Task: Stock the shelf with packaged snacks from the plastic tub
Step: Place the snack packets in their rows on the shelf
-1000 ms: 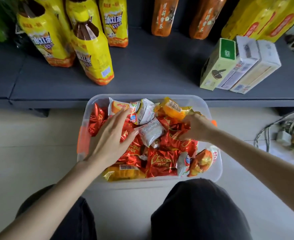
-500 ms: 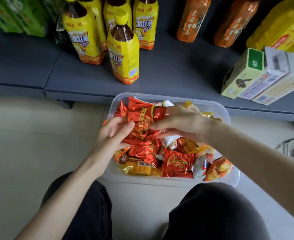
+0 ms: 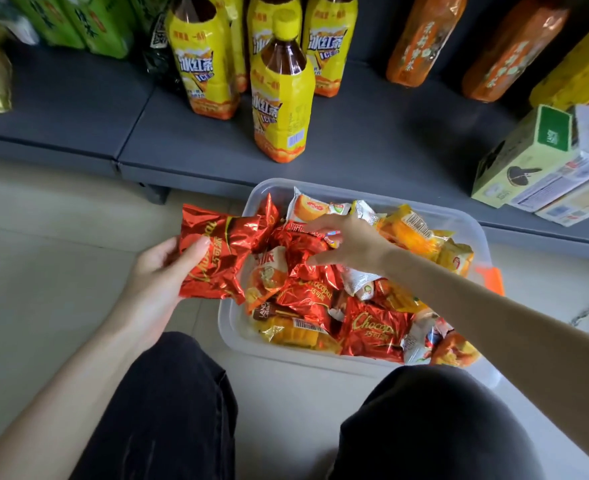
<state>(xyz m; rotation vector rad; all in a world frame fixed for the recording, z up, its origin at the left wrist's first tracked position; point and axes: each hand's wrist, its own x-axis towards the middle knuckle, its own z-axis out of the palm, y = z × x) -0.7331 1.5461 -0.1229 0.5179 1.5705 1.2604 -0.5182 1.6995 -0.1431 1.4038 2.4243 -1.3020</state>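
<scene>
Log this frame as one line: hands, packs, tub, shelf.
phase: picking | left hand: holds red snack pack left of tub | right hand: pinches second red pack in tub | shelf: holds bottles, cartons

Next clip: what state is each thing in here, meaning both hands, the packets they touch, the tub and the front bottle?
Left hand: grips a red foil packet.
Red foil packet: sealed, crinkled, raised at the tub's left edge.
Right hand: in the tub, pinching a second red packet.
Plastic tub: uncovered, on the floor, full of snack packets.
Front iced tea bottle: upright on the shelf, capped.
</scene>
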